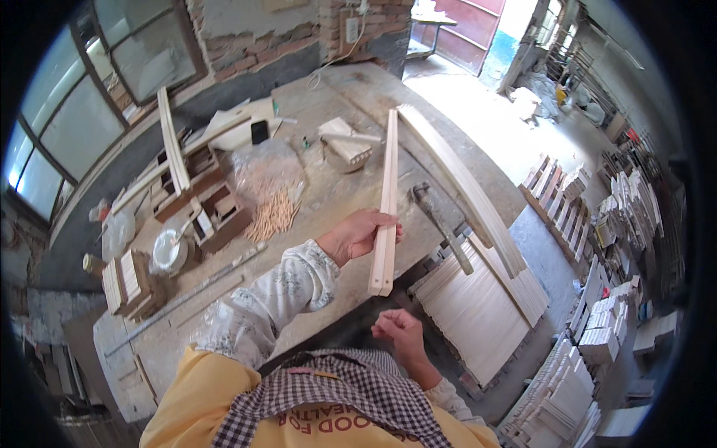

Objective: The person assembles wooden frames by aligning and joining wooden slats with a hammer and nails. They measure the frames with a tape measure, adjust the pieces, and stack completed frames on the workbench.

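Observation:
My left hand [357, 234] is closed around a long, pale wooden bar [386, 194], which looks like two strips side by side. Its near end shows small dark holes and points toward me; the far end reaches out over the table. Close to my body, my right hand [401, 333] is apart from the bar, with its fingers curled together. Whatever they may pinch is hidden. A hammer [444, 231] lies to the right of the bar. Left of my left hand, wooden dowels [275, 215] spill in a heap from a clear plastic bag [270, 168].
Long wooden strips [467, 183] lie along the table's right side. A stack of pale slats [478, 306] stands at right. At left are a wooden box [224, 216], a white bowl [170, 252] and wood blocks [128, 284]. Another bowl [347, 155] holds wood pieces.

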A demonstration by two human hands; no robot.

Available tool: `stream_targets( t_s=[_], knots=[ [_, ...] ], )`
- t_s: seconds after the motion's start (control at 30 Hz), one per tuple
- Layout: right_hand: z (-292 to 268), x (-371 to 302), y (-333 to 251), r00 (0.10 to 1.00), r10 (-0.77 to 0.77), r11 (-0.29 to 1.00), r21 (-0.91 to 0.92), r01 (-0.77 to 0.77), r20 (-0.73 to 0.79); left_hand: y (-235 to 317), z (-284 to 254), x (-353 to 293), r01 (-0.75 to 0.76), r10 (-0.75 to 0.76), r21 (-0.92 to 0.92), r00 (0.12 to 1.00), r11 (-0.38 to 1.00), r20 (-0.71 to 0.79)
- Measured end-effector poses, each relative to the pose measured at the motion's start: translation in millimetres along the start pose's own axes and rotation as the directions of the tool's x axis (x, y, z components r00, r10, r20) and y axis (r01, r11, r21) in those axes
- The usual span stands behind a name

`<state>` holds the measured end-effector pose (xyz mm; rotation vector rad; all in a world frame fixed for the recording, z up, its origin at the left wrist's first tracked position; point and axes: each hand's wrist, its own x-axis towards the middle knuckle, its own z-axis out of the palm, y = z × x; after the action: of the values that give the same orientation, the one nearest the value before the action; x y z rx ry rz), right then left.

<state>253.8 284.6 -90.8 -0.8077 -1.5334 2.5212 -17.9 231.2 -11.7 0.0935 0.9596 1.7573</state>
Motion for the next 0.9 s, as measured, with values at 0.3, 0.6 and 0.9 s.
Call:
stream_targets(
  t_s=[0.3, 0.6, 0.9],
  knots=[
    [23, 38, -62, 0.712, -0.561, 0.136, -0.802, 0.582, 0.422, -90, -130, -152, 0.031, -0.085, 0.279, 0.979, 0.96, 0.186],
    [39, 117, -95, 0.386, 0.195, -0.379, -0.294, 0.878, 0.902, -114, -210, -334, 0.195, -0.237, 0.61, 0.971, 0.768, -0.012],
    [137, 143, 20, 0.189, 0.182, -0.22, -0.147, 0.964, 0.965, -147, -215, -319, 0.199, 0.543, 0.979, 0.818, 0.041, -0.189]
  ],
)
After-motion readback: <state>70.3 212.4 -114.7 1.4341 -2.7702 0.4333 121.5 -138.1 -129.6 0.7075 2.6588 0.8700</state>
